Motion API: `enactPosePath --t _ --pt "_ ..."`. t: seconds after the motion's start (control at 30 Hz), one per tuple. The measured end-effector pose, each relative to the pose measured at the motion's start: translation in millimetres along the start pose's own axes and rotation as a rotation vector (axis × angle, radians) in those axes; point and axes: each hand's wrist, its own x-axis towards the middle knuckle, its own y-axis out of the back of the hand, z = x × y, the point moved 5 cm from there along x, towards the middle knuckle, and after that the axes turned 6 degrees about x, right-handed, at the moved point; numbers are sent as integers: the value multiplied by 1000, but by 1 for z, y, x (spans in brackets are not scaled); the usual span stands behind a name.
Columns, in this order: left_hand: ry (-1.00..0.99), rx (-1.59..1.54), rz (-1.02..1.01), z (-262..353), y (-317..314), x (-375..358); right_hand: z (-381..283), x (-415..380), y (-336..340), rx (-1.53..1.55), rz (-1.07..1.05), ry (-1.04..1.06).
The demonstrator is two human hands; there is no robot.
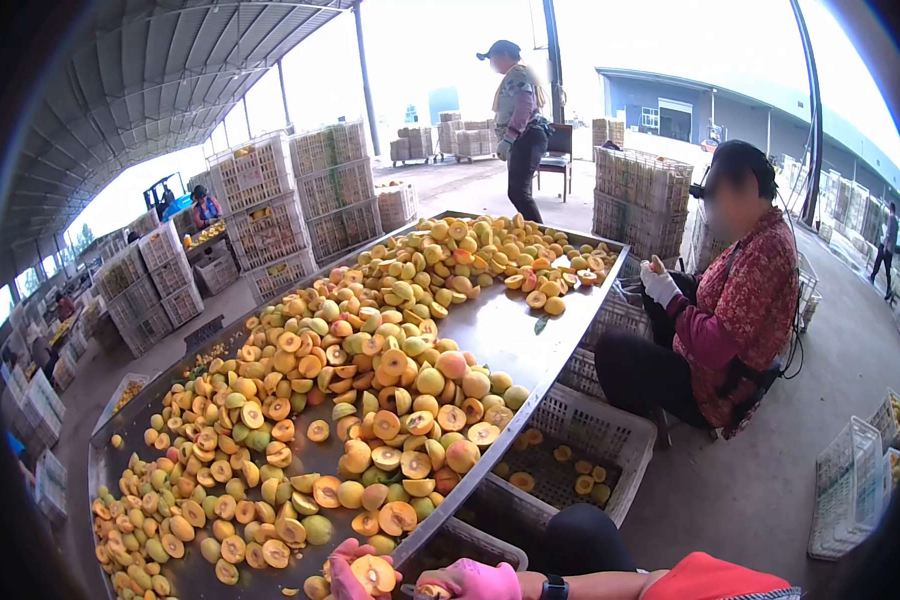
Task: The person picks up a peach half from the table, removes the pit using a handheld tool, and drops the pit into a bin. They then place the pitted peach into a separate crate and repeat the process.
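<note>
The left hand [347, 568], in a pink glove, grasps a halved stone fruit [374, 575], its orange cut face turned up, at the near edge of the metal table [510, 325]. The right hand [475, 580], also gloved in pink, with a dark watch [554, 588] on its wrist, is just beside it, fingers curled around a small item [428, 591] that is too hidden to identify. A broad heap of whole and halved stone fruit [390, 350], yellow-orange with some green and red patches, covers much of the table, from the far end to the near left corner. Below the table's right edge, a plastic crate [620, 440] holds a few cut pieces [522, 481]. A seated co-worker [735, 300] in a red patterned top and a whitish glove sits to the right of the table. Past the far end, another person [520, 125] in a cap stands near a chair [557, 160]. Stacked crates [260, 205] stand beyond the table's left side, under a metal roof [160, 70].
</note>
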Motion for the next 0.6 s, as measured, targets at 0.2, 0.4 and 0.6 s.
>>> enactPosePath --t 0.2,0.4,0.6 --pt "442 -575 130 3 12 17 15 -1 -39 -332 -248 221" --pt "730 -979 207 -6 -3 19 14 -2 -44 -124 -374 -44" --pt "495 -536 151 14 -4 24 18 7 -25 -175 10 -36"
